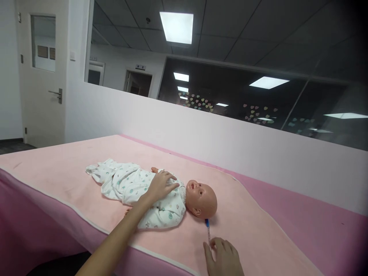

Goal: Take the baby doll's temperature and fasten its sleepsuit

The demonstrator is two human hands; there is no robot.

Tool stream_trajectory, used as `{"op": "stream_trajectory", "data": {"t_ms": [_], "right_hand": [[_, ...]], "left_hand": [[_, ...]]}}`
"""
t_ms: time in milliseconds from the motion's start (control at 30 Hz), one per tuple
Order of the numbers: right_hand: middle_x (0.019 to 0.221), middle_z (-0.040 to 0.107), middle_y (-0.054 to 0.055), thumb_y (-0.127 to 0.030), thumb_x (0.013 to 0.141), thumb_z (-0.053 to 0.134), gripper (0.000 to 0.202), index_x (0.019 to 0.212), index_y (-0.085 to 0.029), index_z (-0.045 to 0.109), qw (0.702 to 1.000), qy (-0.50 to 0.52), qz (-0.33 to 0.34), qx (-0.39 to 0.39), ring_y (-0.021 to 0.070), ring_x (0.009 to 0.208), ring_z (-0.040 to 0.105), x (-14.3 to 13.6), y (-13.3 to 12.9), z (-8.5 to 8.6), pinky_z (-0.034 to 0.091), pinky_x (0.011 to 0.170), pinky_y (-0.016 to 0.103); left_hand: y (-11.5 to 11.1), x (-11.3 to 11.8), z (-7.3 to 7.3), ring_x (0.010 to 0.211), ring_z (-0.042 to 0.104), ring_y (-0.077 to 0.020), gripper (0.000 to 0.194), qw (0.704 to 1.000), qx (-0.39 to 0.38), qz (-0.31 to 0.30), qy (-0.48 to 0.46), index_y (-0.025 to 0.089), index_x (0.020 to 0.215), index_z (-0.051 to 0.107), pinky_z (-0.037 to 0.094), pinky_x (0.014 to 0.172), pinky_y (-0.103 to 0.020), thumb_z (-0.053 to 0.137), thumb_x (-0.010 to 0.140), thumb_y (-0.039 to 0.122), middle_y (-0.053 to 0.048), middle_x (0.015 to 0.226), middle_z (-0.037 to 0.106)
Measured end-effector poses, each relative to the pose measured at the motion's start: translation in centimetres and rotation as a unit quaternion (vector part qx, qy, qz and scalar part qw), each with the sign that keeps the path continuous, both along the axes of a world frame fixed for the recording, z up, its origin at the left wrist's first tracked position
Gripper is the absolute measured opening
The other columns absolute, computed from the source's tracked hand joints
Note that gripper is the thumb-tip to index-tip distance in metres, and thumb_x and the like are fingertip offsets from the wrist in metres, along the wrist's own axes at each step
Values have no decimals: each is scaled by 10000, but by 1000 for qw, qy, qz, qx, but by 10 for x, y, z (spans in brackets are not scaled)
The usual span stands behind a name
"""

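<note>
A baby doll (201, 197) lies on its back, its head to the right. It wears a white long-sleeved gown (166, 214) with small green and brown prints. My left hand (163, 186) rests on the doll's chest, fingers loosely spread and holding nothing. Below the doll's head, my right hand (223, 255) has thumb and forefinger closed about the near end of a thin clear stick with a blue tip (207, 226). The blue tip is beside the head. My fingers partly hide the stick, and its exact kind is unclear.
A pale pink cloth with a white edge (71, 184) covers the padded pink table (310, 209). Behind stands a white low wall (172, 128) with dark window glass (230, 92) above it. At the far left is a closed door (43, 99).
</note>
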State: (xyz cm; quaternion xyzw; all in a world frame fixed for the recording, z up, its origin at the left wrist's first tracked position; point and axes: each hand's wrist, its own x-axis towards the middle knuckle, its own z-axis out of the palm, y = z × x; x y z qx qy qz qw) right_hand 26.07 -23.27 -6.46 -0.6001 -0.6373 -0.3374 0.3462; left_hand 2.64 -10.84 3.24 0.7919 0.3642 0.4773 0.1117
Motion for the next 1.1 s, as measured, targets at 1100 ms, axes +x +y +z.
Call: {"op": "stream_trajectory", "data": {"t_ms": [1100], "right_hand": [[854,589,68,-152,814,412,169,971,-169,473,945,201,224,123,166,796,571,-123,118,40,487,688,298]], "left_hand": [[34,-4,-32,842,586,-205,235,937,-194,-213,-198,133,796,680,445,772,-283,563,752,332,-52,820,673]]}}
